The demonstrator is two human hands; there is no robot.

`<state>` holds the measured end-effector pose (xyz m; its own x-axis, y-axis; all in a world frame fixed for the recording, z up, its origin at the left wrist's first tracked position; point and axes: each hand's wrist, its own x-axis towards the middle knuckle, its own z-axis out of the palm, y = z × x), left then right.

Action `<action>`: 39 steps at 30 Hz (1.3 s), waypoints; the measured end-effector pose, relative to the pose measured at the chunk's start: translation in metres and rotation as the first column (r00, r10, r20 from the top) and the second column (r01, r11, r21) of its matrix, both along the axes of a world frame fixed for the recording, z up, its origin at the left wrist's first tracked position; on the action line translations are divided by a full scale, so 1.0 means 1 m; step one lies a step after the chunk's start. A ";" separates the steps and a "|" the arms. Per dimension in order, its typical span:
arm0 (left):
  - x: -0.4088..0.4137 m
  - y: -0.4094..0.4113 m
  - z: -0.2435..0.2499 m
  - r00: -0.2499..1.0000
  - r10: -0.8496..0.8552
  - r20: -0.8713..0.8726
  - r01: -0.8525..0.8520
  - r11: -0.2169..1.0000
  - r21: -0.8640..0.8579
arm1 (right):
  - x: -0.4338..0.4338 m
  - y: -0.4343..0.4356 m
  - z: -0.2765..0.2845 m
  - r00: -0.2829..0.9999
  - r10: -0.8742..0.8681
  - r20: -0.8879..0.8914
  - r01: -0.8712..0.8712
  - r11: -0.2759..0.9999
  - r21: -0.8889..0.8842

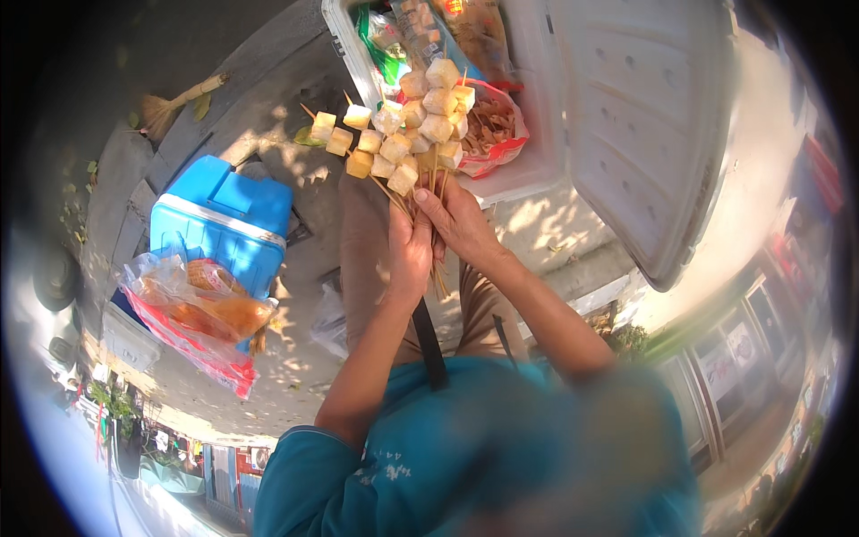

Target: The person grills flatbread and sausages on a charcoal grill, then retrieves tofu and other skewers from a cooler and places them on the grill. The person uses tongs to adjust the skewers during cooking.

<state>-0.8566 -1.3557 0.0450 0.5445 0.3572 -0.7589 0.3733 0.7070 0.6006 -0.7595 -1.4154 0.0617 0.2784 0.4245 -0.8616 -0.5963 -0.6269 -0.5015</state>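
Note:
Both my hands are closed around a fanned bunch of wooden skewers threaded with pale yellow cubes of food [401,137], perhaps tofu. My left hand [411,245] grips the sticks from the left side. From the right, my right hand [463,218] holds them too, its thumb lying across the sticks. The lower stick ends poke out beneath my fingers. Just beyond the cubes stands an open white cooler box [540,114]. Inside it, a red-edged plastic bag [500,154] holds many more skewered pieces, partly hidden by the bunch.
The cooler's thick lid [647,134] hangs open on the right. More food packets [429,33] lie inside the box. To the left are a blue cooler [221,208] with a white band, a clear plastic bag [221,315] of orange-brown food, and a straw broom [178,104].

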 end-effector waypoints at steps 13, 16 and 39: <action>-0.034 0.043 -0.005 0.973 0.196 -0.121 -0.212 0.968 -0.134 | 0.111 -0.034 -0.102 0.480 0.630 0.611 -0.445 0.774 -0.449; -0.032 0.040 -0.012 0.973 0.203 -0.108 -0.219 0.962 -0.162 | 0.107 -0.032 -0.155 0.421 0.755 0.503 -0.533 0.655 -0.535; -0.040 0.052 -0.031 0.962 0.237 -0.135 -0.260 0.946 -0.193 | 0.054 -0.114 -0.302 0.558 0.607 0.566 -0.293 0.782 -0.550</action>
